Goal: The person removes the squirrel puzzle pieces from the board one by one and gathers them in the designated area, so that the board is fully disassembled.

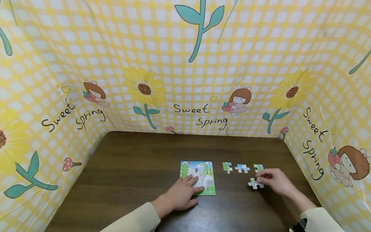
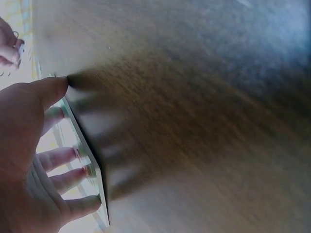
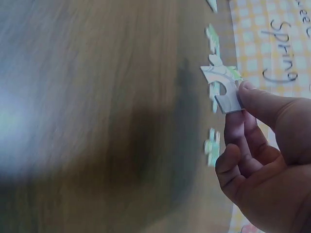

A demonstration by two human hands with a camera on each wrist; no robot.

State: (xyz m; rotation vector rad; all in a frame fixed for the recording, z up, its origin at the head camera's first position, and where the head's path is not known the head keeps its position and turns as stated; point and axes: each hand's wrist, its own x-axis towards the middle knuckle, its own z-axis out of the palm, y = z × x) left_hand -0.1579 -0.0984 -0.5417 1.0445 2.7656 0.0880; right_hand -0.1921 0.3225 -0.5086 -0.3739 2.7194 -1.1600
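Observation:
A jigsaw puzzle board point(image 1: 208, 168) printed with trees and a grey-white animal lies on the dark table. My left hand point(image 1: 180, 192) rests on its lower left part, fingers spread and fairly straight, and hides some of the picture. In the left wrist view the fingertips touch the board point(image 2: 83, 141) and the thumb reaches past its edge. Between thumb and fingers my right hand point(image 1: 276, 181) pinches a grey-white jigsaw piece point(image 1: 255, 184). The right wrist view shows this piece point(image 3: 224, 90) raised off the table, with a green corner.
Right of the board lie three loose jigsaw pieces in a row: a green one point(image 1: 227, 167), a blue-white one point(image 1: 242, 168) and a green-edged one point(image 1: 258, 168) close to my right hand. Yellow checked cloth point(image 1: 197, 77) walls in the table point(image 1: 139, 161) at the back and sides.

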